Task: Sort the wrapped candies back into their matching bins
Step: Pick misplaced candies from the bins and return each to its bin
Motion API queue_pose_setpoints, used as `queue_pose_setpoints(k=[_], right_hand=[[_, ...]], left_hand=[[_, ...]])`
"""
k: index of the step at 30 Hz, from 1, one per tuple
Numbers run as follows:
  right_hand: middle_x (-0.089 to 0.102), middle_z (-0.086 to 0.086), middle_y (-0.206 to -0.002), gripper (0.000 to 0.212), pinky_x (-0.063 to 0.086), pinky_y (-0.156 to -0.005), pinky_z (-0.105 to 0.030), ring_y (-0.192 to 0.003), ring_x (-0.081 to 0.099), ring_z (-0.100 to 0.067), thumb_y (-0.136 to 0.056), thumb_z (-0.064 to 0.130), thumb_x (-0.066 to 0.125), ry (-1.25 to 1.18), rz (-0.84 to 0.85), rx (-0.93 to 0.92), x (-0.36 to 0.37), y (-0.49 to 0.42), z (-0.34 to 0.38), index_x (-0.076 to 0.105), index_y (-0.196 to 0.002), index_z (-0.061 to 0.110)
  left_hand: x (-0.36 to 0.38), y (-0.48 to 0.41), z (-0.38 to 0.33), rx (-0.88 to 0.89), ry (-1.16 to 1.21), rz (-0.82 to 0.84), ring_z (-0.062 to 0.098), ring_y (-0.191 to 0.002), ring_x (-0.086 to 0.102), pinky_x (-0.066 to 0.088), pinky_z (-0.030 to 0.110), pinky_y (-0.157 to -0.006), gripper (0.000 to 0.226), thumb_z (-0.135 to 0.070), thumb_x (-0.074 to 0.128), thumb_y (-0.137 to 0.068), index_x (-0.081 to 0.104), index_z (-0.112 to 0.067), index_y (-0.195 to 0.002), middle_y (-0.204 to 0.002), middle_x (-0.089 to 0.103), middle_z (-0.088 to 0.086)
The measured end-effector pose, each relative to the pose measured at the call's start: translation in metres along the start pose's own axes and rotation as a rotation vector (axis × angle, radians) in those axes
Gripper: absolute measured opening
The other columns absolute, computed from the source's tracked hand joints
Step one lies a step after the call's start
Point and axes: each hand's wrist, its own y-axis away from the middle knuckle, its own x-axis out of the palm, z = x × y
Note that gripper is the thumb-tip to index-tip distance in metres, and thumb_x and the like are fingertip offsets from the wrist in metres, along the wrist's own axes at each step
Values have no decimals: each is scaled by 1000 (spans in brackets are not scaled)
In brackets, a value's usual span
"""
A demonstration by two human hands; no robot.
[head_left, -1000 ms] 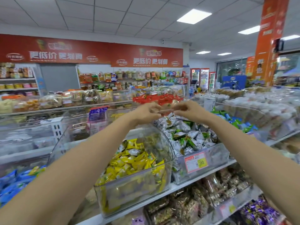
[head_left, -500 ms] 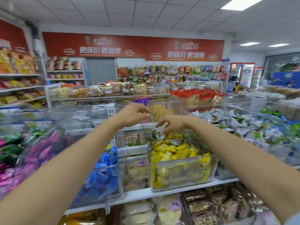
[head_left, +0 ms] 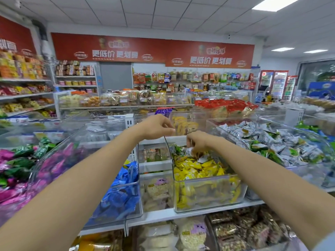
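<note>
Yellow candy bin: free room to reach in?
Bare: white shelf lip before the clear bin of yellow wrapped candies; its front half open to a hand. Crowded: back, right hand there, left hand at the rim.

I am looking into a clear plastic bin (head_left: 206, 196) sitting on the white shelf (head_left: 163, 214), heaped with yellow wrapped candies (head_left: 196, 171). A few stray green and white wrapped candies (head_left: 179, 150) are lying at the back of that heap. My right hand (head_left: 198, 144) is pinching one small white wrapped candy (head_left: 189, 151) just above them. To the right, a second clear bin (head_left: 304, 172) is holding a pile of white-and-green wrapped candies (head_left: 268, 140).
</note>
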Motion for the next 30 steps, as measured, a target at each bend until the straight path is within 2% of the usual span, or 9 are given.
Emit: queue_pose_setpoints(k=[2, 6, 9, 11, 15, 19, 24, 27, 30], right_hand=[[54, -3, -101, 28, 42, -70, -26, -88, 52, -17, -82, 11, 71, -169, -92, -37, -13, 7, -3, 59, -108, 12], [59, 0, -94, 28, 47, -68, -23, -73, 55, -11, -82, 10, 73, -717, -220, -187, -48, 32, -3, 58, -105, 14], [63, -2, -88, 29, 53, -78, -31, -77, 61, -18, -82, 2, 72, -949, -225, -311, -61, 41, 0, 57, -105, 11], [63, -7, -98, 31, 55, -81, -30, -82, 63, -20, -82, -2, 71, -1012, -214, -345, -61, 40, 1, 55, -107, 9], [59, -8, -115, 28, 57, -78, -25, -85, 63, -16, -85, 3, 68, -883, -195, -279, -48, 33, 4, 55, -108, 14], [60, 1, -125, 34, 54, -90, -30, -100, 62, -9, -88, 14, 67, -550, 178, -301, -20, 16, 14, 58, -120, 17], [56, 8, -93, 24, 37, -61, -16, -71, 50, -1, -83, 28, 75, -242, 195, -359, 1, 1, 36, 60, -102, 27], [48, 6, -75, 20, 34, -59, -23, -63, 45, -8, -81, 31, 76, -215, 186, -389, 5, -3, 34, 61, -95, 28], [56, 3, -84, 19, 41, -67, -27, -73, 50, -12, -80, 31, 77, -247, 168, -399, 6, -3, 27, 64, -93, 26]], left_hand=[[-1, -3, -3, 1, 0, -22, 4, -76, 55, 41, 11, -66, 30, -28, 55, -97, 65, -9, -118, -94, 65, -4], [1, -14, -3, -30, 59, -74, 20, -100, 58, 47, 33, -87, 44, -42, 53, -96, 59, -9, -124, -116, 64, 7], [4, -18, -9, -61, 293, -76, 24, -83, 64, 53, 37, -76, 48, -38, 58, -95, 60, 7, -112, -102, 68, 17], [3, -18, -10, -76, 461, -80, 22, -75, 68, 59, 31, -73, 41, -25, 64, -92, 62, 13, -107, -101, 71, 22], [-2, -14, -4, -132, 459, -150, 22, -71, 68, 57, 48, -84, 33, -14, 68, -89, 63, 16, -101, -95, 72, 26], [-8, -11, 6, -181, 502, -182, 23, -75, 69, 54, 49, -92, 30, -11, 68, -89, 63, 16, -99, -97, 71, 27], [-7, -4, 9, -130, 561, -182, 29, -88, 70, 58, 39, -88, 16, -5, 64, -90, 66, -2, -106, -99, 69, 22], [-6, -2, 11, -143, 576, -173, 27, -84, 69, 59, 34, -82, 18, -1, 63, -89, 64, -4, -107, -94, 67, 19], [-6, 1, 10, -146, 585, -154, 20, -76, 70, 60, 28, -75, 12, 0, 61, -90, 62, -6, -101, -94, 64, 17]])
